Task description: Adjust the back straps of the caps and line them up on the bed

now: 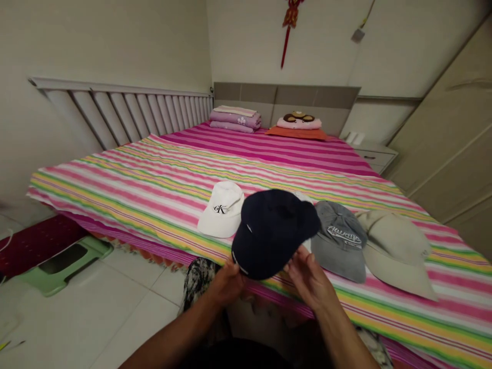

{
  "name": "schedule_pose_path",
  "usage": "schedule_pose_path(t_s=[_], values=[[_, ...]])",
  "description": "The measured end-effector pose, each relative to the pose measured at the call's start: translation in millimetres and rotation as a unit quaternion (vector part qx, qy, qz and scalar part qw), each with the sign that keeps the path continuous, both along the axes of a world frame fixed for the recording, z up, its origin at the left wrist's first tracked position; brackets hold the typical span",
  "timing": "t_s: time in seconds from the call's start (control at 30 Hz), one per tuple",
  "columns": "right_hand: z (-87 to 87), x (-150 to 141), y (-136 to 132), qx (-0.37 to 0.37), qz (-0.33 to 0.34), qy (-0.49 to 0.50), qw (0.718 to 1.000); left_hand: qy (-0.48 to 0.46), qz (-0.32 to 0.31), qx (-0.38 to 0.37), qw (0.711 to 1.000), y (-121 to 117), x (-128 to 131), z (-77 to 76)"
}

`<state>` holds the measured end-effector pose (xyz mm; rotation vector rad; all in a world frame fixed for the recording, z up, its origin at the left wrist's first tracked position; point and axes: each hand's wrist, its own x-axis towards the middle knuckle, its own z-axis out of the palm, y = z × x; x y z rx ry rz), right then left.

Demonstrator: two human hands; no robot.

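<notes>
The left hand's grip (226, 283) and the right hand's grip (310, 282) were closed from either side on the lower edge of a navy baseball cap (273, 228), fingers curled around it and pressing it between them. The cap was raised just above the edge of the bed, tilted, with its crown facing up and away from the person, and a small pale mark showed on its side.

Directly behind it, a white cap (222, 210) with a black "CK" logo lay on the bed, touching or nearly touching the navy cap from the camera's view. To the right lay a grey cap (340, 241) with pale "Always" lettering, overlapping a beige cap (395, 251). All three rested on a pink, yellow and green striped bedspread (115, 205).

At the far end of the bed, folded purple bedding (235, 119) sat against a grey headboard (284, 96), beside a pink pillow (299, 122) on an orange cushion (295, 134). Below the bed's left side stood a green plastic step stool (65, 266) on a tiled floor (115, 307).
</notes>
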<state>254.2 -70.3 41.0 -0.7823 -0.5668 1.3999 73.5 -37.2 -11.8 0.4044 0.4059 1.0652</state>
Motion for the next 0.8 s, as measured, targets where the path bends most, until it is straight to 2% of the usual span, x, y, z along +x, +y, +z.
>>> schedule_pose_path(t_s=[0.1,0.2,0.27,0.4,0.57,0.7,0.8], values=[[14.0,2,9,-0.046,-0.080,0.052,0.994,0.021,-0.101,0.004,0.995,-25,3,-22.9],[15.6,5,5,-0.094,-0.090,0.071,0.989,0.067,-0.182,0.003,0.981,-30,-2,-33.8],[14.1,8,-3,-0.105,-0.082,0.056,0.989,0.090,-0.215,0.014,0.972,-23,-6,-34.2],[12.9,16,-16,-0.116,-0.072,0.012,0.991,0.063,-0.186,0.009,0.981,2,-9,-20.0],[13.6,22,-28,-0.134,-0.054,-0.004,0.989,0.060,-0.154,-0.052,0.985,29,3,12.9],[10.1,29,-34,-0.117,-0.036,-0.041,0.992,0.095,-0.114,-0.094,0.984,37,11,31.8],[9.8,34,-36,-0.120,-0.044,-0.057,0.990,0.123,-0.117,-0.100,0.980,36,13,34.3]])
